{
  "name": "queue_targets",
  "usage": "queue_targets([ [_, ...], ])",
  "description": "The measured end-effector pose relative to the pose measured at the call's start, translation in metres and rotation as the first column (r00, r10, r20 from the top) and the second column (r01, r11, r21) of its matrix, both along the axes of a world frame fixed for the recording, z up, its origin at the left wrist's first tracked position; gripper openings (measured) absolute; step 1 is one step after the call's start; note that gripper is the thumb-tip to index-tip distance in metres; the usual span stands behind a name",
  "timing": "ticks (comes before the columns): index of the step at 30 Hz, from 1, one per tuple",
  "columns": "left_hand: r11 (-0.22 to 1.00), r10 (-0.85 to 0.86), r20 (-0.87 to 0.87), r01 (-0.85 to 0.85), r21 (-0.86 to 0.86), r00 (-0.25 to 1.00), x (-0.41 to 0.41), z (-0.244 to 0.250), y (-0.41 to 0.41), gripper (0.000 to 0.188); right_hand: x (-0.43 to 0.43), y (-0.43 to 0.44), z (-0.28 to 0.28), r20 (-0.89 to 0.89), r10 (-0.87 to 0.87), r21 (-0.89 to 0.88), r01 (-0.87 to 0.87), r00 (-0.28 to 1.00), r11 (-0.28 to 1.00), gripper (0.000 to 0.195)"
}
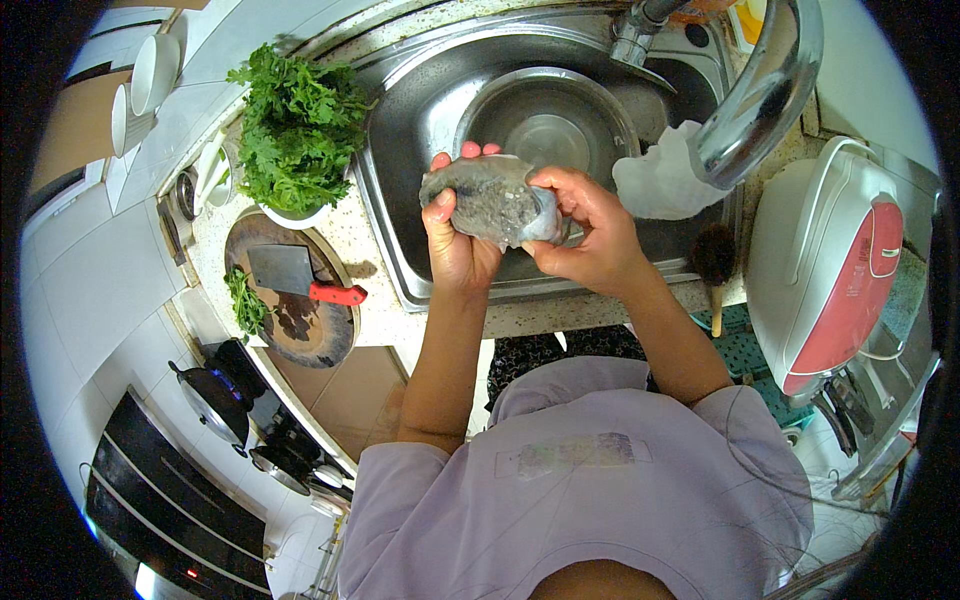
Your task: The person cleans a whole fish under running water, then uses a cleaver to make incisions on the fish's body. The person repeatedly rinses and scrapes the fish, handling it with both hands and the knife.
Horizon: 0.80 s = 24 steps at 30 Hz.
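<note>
Above the stainless-steel sink (409,165), both hands hold a raw, wet, grey-mottled piece of seafood (491,199), which looks like a cuttlefish body. My left hand (461,251) supports its left end, with the thumb on top and fingertips showing past the far edge. My right hand (592,232) pinches the pale bluish right end between thumb and fingers. Behind the hands, a round metal basin (551,73) stands in the sink. To the right, a limp white sheet-like thing (664,180) lies by the chrome faucet (772,97); its material is unclear.
Leafy greens (300,135) fill a white bowl (296,217) left of the sink. A red-handled cleaver (281,268) lies on a round wooden chopping board (330,345). A brush (715,255) and a rice cooker (780,247) sit at right. A lidded wok (214,405) stands by a blue flame.
</note>
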State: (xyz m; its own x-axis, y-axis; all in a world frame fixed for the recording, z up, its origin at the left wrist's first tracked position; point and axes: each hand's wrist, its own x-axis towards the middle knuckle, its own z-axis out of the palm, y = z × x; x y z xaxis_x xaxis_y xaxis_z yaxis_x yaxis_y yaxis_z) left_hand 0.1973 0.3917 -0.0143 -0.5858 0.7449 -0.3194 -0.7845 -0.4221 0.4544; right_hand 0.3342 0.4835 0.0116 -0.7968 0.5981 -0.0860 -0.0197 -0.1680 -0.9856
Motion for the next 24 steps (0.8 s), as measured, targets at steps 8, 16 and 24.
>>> queue_targets([
  [8, 0.996, -0.011, 0.008, 0.012, -0.088, 1.0, 0.003, -0.002, -0.004, 0.039, 0.004, 0.006, -0.006, 0.074, 0.054, 0.037, -0.057, 0.996, 0.998, 0.059],
  [16, 0.983, 0.005, 0.154, 0.023, -0.18, 0.988, 0.005, -0.003, -0.006, 0.036, 0.004, 0.008, -0.011, 0.122, 0.083, -0.003, -0.084, 0.989, 0.997, 0.058],
  [24, 0.976, -0.009, 0.182, 0.049, -0.215, 0.983, 0.003, -0.002, -0.006, 0.039, 0.007, 0.005, -0.02, 0.091, 0.056, 0.06, -0.061, 0.994, 0.996, 0.058],
])
